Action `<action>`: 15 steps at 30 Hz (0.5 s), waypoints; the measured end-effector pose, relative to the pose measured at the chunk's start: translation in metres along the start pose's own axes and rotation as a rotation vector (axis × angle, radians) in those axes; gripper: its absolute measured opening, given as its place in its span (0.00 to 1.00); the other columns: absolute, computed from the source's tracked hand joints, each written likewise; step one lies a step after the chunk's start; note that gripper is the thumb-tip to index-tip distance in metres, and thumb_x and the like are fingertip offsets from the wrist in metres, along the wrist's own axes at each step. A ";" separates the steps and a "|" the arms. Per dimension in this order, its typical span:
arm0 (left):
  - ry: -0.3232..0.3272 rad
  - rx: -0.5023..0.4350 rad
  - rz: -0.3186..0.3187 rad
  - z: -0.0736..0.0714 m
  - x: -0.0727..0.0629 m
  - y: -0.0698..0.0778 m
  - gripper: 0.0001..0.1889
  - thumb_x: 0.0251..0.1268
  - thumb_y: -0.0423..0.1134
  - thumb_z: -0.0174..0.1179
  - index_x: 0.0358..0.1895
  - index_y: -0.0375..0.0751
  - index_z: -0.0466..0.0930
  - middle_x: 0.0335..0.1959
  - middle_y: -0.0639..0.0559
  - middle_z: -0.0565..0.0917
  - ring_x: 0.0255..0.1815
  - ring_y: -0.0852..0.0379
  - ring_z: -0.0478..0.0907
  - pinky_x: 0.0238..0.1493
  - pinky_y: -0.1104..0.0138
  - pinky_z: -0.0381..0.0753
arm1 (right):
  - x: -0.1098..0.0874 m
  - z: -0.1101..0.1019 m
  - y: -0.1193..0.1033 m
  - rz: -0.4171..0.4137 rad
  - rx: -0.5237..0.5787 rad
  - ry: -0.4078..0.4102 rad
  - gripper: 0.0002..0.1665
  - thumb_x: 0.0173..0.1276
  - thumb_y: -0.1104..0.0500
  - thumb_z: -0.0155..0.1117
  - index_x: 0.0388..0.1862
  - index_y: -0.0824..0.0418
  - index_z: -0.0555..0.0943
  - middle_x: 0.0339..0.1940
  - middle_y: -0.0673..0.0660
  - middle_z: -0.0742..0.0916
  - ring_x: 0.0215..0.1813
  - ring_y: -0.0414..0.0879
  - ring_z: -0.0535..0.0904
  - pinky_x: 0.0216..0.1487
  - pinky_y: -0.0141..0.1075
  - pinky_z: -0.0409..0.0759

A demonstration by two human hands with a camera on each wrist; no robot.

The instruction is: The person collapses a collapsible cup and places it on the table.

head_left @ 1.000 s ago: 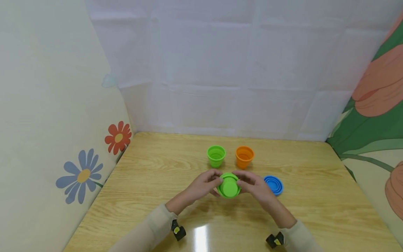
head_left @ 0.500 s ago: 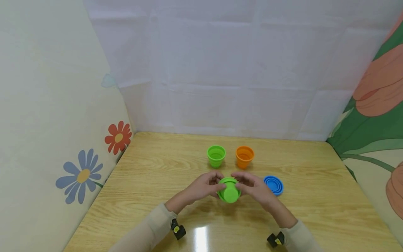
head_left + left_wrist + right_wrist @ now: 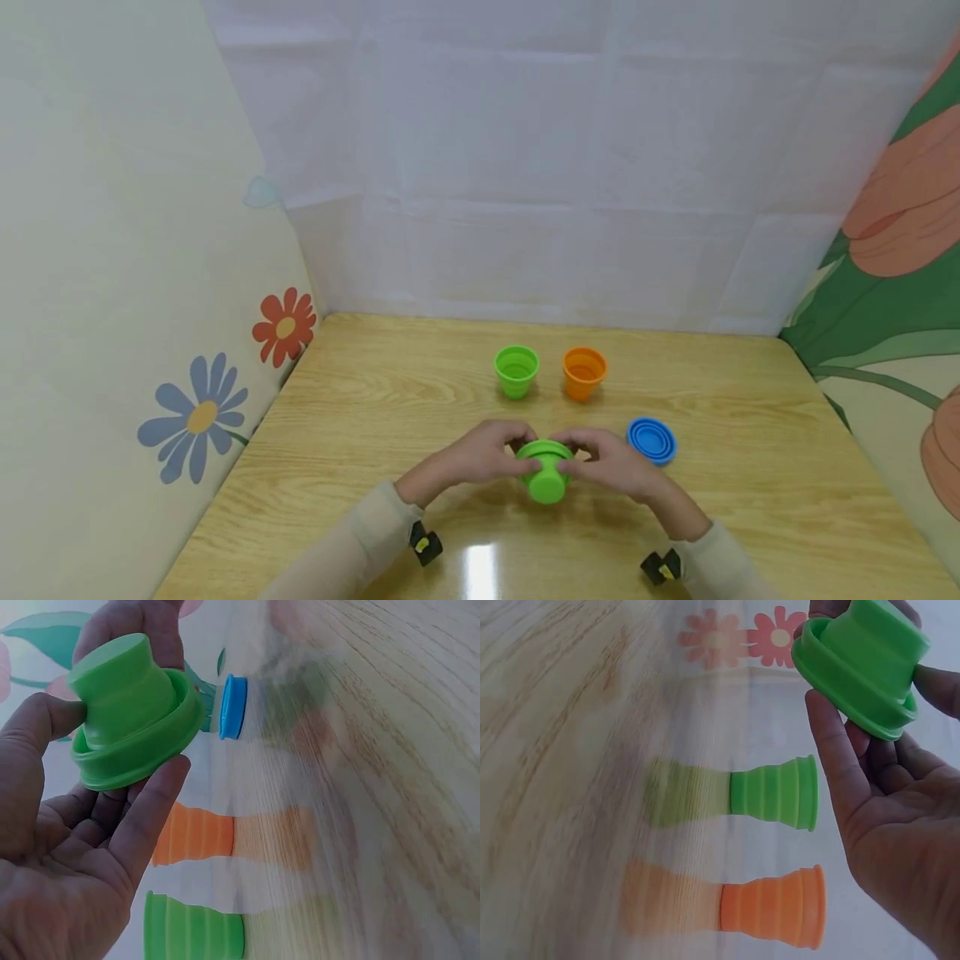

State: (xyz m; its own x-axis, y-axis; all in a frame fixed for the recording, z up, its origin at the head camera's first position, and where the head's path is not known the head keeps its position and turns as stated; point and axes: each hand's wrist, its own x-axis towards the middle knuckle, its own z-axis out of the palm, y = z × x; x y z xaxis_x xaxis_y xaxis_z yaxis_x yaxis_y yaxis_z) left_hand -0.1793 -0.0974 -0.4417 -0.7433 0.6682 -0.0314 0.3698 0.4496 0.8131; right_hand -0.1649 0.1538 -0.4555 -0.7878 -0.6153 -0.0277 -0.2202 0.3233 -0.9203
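Observation:
Between both hands is a green collapsible cup (image 3: 547, 483), partly extended, its base turned toward the person and its wide rim away. My left hand (image 3: 483, 452) grips it from the left, with the thumb against the narrower base section and fingers at the rim. From the other side my right hand (image 3: 611, 463) pinches it the same way, its thumb (image 3: 939, 688) on the cup's side. The cup is held above the table, as the left wrist view shows. A flattened blue collapsible cup (image 3: 652, 441) lies just right of the right hand.
On the wooden table (image 3: 375, 367), beyond the hands, an extended green cup (image 3: 516, 372) and an extended orange cup (image 3: 583, 373) stand upright side by side. A white cloth (image 3: 480, 167) hangs behind the table. Flower-patterned panels flank both sides.
The held green cup has gone from nearly flat to partly extended, its base section pushed out toward the person. Both hands have shifted slightly nearer the person with it.

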 end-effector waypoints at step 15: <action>0.050 0.099 0.022 0.006 0.007 0.000 0.04 0.65 0.39 0.65 0.38 0.44 0.83 0.30 0.60 0.82 0.32 0.66 0.75 0.35 0.73 0.79 | -0.001 0.003 -0.002 -0.114 -0.158 0.093 0.14 0.75 0.59 0.64 0.54 0.62 0.84 0.36 0.49 0.85 0.39 0.37 0.77 0.37 0.30 0.85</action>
State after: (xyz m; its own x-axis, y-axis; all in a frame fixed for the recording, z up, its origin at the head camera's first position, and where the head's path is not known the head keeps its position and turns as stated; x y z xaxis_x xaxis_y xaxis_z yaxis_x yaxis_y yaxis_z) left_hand -0.1819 -0.0893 -0.4454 -0.7605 0.6491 0.0166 0.4377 0.4936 0.7516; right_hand -0.1617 0.1517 -0.4553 -0.8005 -0.5879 0.1163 -0.3929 0.3683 -0.8426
